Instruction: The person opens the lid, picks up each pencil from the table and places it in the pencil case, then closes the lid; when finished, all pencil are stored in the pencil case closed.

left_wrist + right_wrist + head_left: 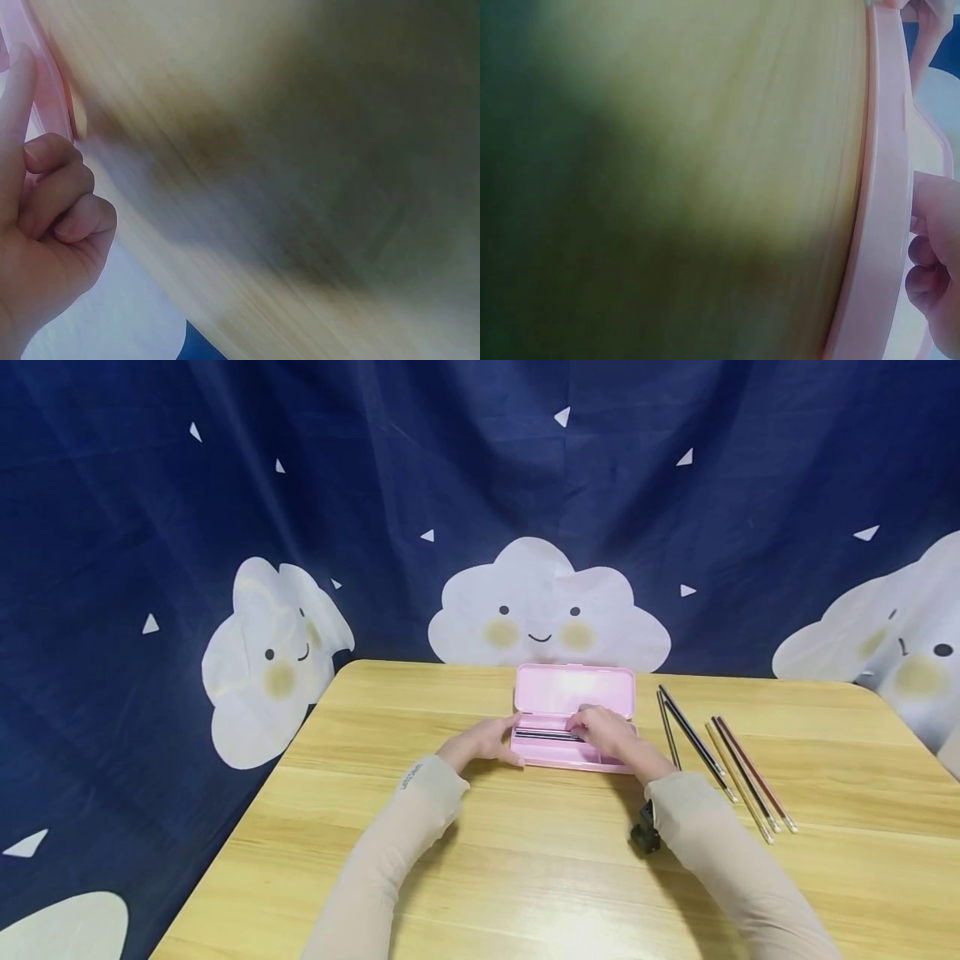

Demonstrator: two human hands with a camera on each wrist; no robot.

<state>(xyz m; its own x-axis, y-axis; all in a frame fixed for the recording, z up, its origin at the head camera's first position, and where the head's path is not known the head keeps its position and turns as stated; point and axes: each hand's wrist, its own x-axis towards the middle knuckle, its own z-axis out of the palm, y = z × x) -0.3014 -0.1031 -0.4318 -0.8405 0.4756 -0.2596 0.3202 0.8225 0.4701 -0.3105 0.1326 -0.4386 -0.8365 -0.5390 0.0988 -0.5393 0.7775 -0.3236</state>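
A pink pencil case [574, 690] lies with its lid raised, and several dark pencils [547, 736] rest lengthwise inside. My left hand [483, 742] holds the case's left end between thumb and fingers. In the left wrist view, that hand [56, 217] has its index finger along the pink wall, the other fingers curled. Reaching into the case, my right hand [611, 735] pinches at the right part of the pencils; its fingertips are partly hidden. The right wrist view shows the same hand [937, 247] with curled fingers behind the case's front wall [889, 165].
Right of the case, several dark pencils [693, 735] lie on the wooden table [525, 860]. Farther right are a tan pencil [738, 782], a black one [745, 774] and a reddish one [756, 774]. A blue curtain [480, 460] with clouds hangs behind.
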